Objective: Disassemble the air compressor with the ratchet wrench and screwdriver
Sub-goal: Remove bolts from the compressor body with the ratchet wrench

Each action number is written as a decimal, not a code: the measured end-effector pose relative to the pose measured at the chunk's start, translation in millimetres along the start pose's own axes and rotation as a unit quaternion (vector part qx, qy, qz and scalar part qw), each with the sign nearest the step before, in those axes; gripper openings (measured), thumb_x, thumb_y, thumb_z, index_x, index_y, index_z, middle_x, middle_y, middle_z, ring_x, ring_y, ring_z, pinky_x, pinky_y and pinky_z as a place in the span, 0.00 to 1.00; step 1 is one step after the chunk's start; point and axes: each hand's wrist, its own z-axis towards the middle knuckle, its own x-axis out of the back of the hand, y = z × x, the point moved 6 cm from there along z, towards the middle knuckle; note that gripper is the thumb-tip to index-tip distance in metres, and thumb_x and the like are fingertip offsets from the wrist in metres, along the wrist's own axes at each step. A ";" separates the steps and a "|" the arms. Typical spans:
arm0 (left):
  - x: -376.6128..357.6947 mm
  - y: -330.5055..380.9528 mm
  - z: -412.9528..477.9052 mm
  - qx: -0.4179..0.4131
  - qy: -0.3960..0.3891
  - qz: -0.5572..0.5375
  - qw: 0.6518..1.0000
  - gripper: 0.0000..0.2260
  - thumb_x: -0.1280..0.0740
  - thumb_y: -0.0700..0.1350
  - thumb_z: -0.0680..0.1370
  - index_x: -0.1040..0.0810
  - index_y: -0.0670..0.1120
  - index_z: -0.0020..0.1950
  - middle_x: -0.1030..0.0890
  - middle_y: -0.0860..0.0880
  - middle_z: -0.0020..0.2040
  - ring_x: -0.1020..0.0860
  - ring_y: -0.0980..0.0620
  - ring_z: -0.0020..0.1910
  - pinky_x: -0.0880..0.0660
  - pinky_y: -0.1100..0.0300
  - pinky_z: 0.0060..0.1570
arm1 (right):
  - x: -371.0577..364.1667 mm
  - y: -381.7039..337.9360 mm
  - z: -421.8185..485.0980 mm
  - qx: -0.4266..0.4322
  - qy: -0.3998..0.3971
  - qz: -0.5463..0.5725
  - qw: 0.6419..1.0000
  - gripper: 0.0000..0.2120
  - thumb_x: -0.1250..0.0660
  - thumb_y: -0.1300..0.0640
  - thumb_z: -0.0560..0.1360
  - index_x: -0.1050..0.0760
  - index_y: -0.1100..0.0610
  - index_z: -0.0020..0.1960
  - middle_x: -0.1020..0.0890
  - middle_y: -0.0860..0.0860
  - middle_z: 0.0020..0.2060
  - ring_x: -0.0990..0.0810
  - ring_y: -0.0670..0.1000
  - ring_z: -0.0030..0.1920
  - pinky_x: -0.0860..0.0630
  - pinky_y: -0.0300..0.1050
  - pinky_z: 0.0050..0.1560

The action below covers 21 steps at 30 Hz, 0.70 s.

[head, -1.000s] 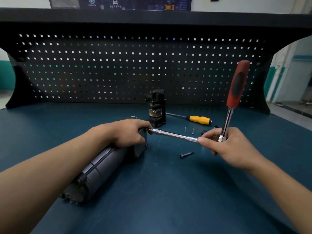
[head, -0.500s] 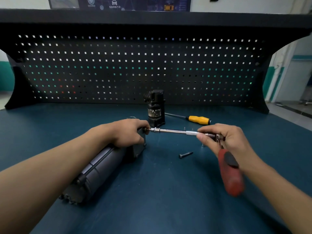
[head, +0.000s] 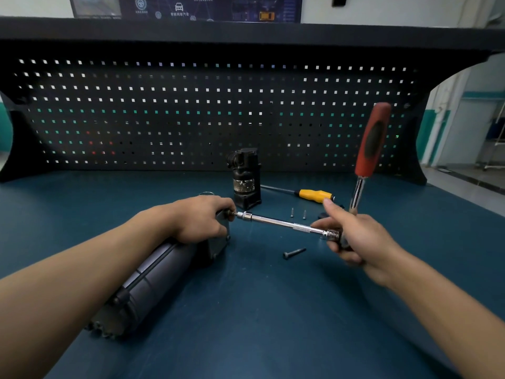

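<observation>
1. Bodywork: your air compressor (head: 153, 280) is a dark grey ribbed cylinder. It lies on its side on the blue-green surface (head: 246, 324), running from near left to a blocky end at centre.
2. Your left grip (head: 202, 217) is curled over that blocky end and holds it down. Its fingertips sit right beside the point where the tool meets the housing.
3. Your ratchet wrench (head: 373, 140) reaches that end through a long chrome extension bar (head: 287, 224), which lies nearly level and slopes slightly down toward your right.
4. Your right grip (head: 355, 236) is closed around the ratchet head, with one finger sticking up. The red-and-black handle stands almost upright above it, in front of the pegboard (head: 191, 110).
5. A black detached part (head: 246, 179) stands upright just behind the extension bar, close to your left grip.
6. The screwdriver (head: 314, 195), with its yellow handle, lies flat to the right of that part, its shaft pointing toward it.
7. Two small screws (head: 291, 212) lie just behind the bar, and a loose bolt (head: 293, 253) lies just in front of it, near your right grip.
8. The pegboard closes off the far edge and a dark shelf (head: 246, 31) runs above it; the handle's top is well below that shelf.
9. The surface's right edge slants away well beyond your right forearm.
10. Bare surface lies between your forearms, toward you.
</observation>
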 end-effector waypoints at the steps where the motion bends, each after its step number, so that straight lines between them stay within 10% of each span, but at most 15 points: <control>1: 0.2 0.2 -0.3 0.000 0.001 0.000 1.000 0.12 0.31 0.46 0.74 0.28 0.57 0.54 0.24 0.52 0.55 0.26 0.50 0.55 0.29 0.50 0.60 | -2.0 2.2 -0.6 -0.023 -0.014 0.019 0.999 0.28 0.36 0.31 0.74 0.14 0.56 0.45 0.27 0.52 0.25 0.40 0.47 0.20 0.43 0.37 0.20; 13: 1.1 0.6 -1.5 -0.005 0.003 0.004 1.000 0.12 0.31 0.46 0.75 0.28 0.57 0.55 0.24 0.53 0.56 0.27 0.51 0.55 0.29 0.52 0.60 | -13.5 10.3 -3.4 -0.127 -0.107 0.175 0.971 0.22 0.34 0.33 0.74 0.22 0.54 0.42 0.33 0.49 0.23 0.45 0.45 0.17 0.45 0.36 0.21; 21: 1.0 -1.6 -3.0 0.002 0.001 -0.011 1.000 0.18 0.31 0.46 0.75 0.28 0.56 0.63 0.24 0.53 0.59 0.26 0.51 0.56 0.29 0.53 0.61 | -5.5 -1.0 -3.8 0.021 -0.058 0.024 0.998 0.25 0.27 0.35 0.62 0.17 0.57 0.42 0.28 0.53 0.23 0.37 0.47 0.20 0.40 0.37 0.20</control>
